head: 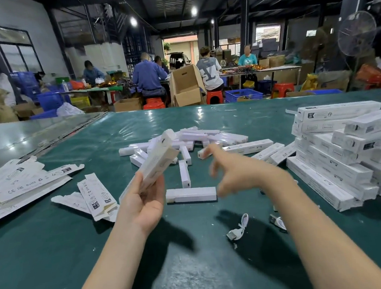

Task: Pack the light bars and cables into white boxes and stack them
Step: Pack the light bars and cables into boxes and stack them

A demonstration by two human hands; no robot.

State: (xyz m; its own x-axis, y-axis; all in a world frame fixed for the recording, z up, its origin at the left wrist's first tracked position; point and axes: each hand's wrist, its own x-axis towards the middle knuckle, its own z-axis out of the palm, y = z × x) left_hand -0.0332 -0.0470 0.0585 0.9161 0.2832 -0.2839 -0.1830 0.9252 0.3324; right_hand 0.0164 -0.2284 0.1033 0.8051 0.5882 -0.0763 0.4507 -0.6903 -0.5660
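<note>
My two bare forearms come up from the near edge over the green tabletop [55, 250]. Between them, close to me, a short white cable [238, 228] lies coiled on the cloth. A second cable [278, 221] shows just beside my right forearm, partly hidden by it. My left hand [144, 202] is palm up, fingers and thumb curled round the near end of a white box [160, 156], which tilts up and away toward the far right. My right hand [236, 174] hangs above the tabletop, blurred, its fingers loosely spread and holding nothing, the forefinger stretched toward the far side. Just beyond my hands, between them, one light bar [191, 194] lies crosswise on the tabletop. Farther off, a loose heap of light bars [191, 139] is scattered in the middle. On the right, closed white boxes [339, 153] are stacked in a rough pile several layers high. On the left lie flat box blanks [14, 184], overlapping one another. Past the far edge, people [148, 76] sit at other tables among cardboard cartons [186, 86] and blue crates [243, 95]
</note>
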